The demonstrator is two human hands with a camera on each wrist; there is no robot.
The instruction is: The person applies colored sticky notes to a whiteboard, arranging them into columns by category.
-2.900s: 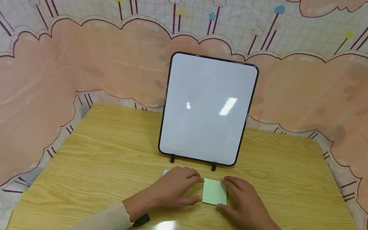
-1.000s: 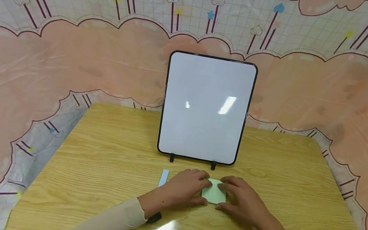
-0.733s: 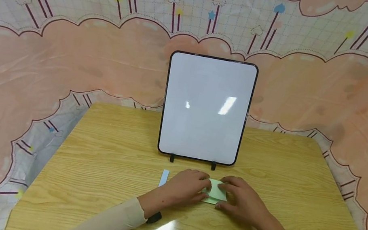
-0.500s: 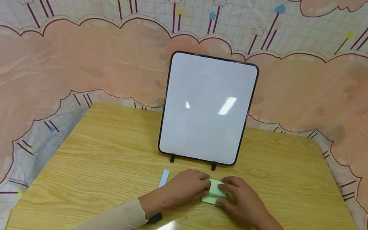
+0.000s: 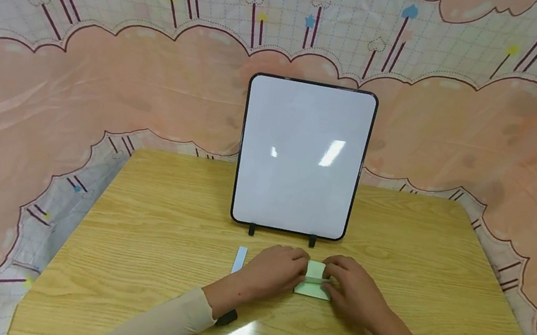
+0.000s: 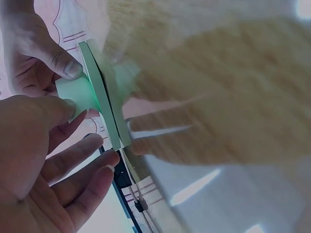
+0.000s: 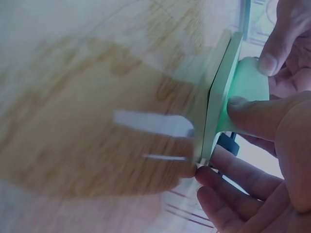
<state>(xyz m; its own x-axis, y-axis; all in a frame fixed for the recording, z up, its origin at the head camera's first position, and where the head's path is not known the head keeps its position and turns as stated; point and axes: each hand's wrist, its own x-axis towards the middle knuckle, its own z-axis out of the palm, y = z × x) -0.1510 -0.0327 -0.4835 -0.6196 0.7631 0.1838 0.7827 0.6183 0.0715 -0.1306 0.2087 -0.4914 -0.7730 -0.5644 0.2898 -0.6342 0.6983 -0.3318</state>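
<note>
A light-green sticky note pad (image 5: 312, 291) lies on the table in front of the person. Its top sheet (image 6: 77, 94) stands bent up from the pad along the near side, joined toward the far part. My left hand (image 5: 278, 266) pinches the raised sheet at its left end, thumb on one face and fingers behind. At the right end, my right hand (image 5: 355, 287) pinches the same sheet, its thumb (image 7: 243, 111) on the face. In both wrist views the remaining fingers sit beside the pad's edge. Part of the sheet is hidden by the fingers.
A blank whiteboard (image 5: 302, 158) with a black frame stands on small black feet behind the hands. A light-blue strip (image 5: 239, 259) lies left of the left hand, partly covered by it. A patterned cloth (image 5: 179, 92) hangs behind the glossy wooden table (image 5: 170, 204).
The left hand has moved right to the pad. The sheet's near edge has been lifted and curled away from the pad, and the right thumb has come in onto it.
</note>
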